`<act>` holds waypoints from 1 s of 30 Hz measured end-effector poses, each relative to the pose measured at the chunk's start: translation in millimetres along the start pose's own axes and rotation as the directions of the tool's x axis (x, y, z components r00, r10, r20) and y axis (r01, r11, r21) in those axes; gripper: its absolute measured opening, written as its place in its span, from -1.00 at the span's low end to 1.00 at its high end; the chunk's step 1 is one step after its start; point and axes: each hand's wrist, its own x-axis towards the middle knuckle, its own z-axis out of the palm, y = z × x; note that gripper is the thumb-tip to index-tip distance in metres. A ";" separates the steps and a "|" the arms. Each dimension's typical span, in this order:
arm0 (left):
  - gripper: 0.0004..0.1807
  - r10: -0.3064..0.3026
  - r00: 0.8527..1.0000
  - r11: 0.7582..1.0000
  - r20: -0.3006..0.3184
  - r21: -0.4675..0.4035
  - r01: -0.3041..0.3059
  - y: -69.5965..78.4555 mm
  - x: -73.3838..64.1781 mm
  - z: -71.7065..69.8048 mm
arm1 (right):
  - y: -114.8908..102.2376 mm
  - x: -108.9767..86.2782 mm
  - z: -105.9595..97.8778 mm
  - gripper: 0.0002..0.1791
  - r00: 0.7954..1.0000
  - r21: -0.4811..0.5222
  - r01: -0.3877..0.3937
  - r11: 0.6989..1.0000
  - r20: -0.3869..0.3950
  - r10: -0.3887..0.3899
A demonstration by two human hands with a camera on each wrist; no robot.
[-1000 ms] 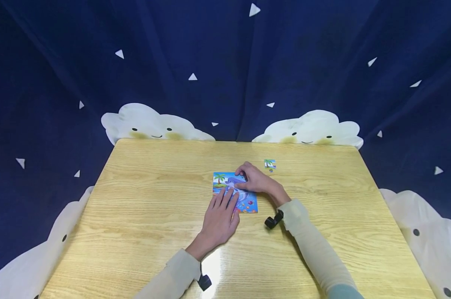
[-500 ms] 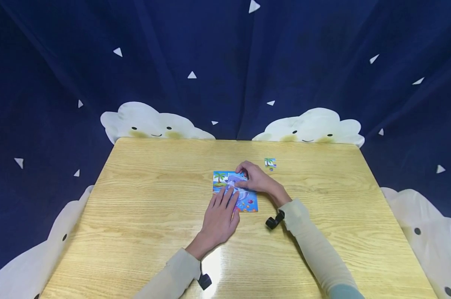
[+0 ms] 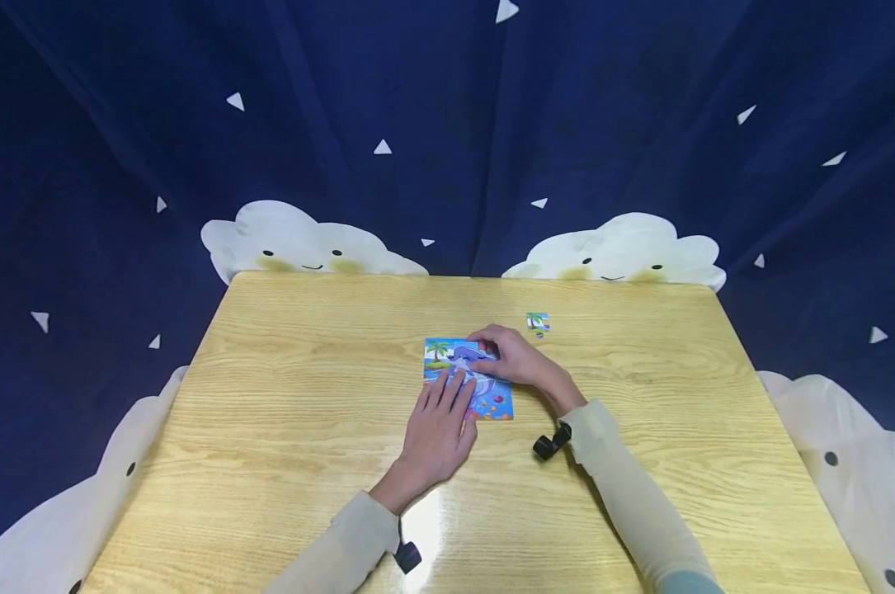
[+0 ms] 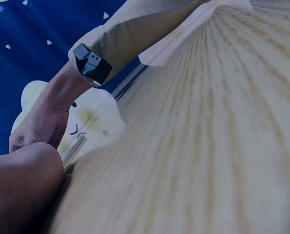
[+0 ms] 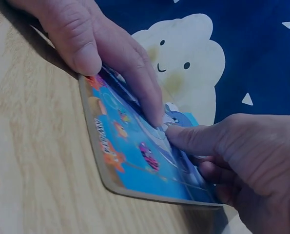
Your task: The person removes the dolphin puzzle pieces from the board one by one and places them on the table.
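A dolphin jigsaw puzzle point(image 3: 497, 403) lies on the wooden table, blue with a palm tree at its upper left. My left hand point(image 3: 434, 433) rests palm down, straight fingers spread over its lower left part. At the upper right my right hand point(image 3: 520, 358) pinches a jigsaw piece point(image 3: 463, 354) with part of the dolphin, mostly covered by the fingers. In the right wrist view, the right thumb point(image 5: 188, 138) presses on the picture beside a left fingertip, while the other right fingers curl at the far edge. The left wrist view hides the puzzle behind the left hand point(image 4: 20, 187).
A loose jigsaw piece point(image 3: 537, 321) with a palm tree lies behind the right hand, on the table point(image 3: 306, 371). Black wrist cameras hang under both sleeves. A dark blue curtain point(image 3: 432, 99) with white clouds surrounds the table's back and sides.
The right hand has shifted slightly right. The pale line along the dolphin piece's left edge, seen half a second ago, no longer shows. The left hand stays in place.
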 end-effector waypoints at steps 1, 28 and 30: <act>-0.34 -0.001 1.000 1.000 0.003 0.000 0.001 0.2 0.2 -0.5 | 0.3 -0.5 -1.5 -0.50 1.000 -0.002 -0.001 1.000 0.013 0.001; -0.34 -0.005 1.000 1.000 0.015 0.011 0.004 0.5 0.1 0.6 | 0.4 -13.6 6.4 -0.57 0.996 -0.141 0.055 0.988 -0.057 -0.064; -0.34 -0.004 1.000 1.000 0.014 0.010 0.004 0.6 0.0 0.7 | 0.4 -14.4 7.4 -0.57 0.995 -0.150 0.066 0.987 -0.066 -0.077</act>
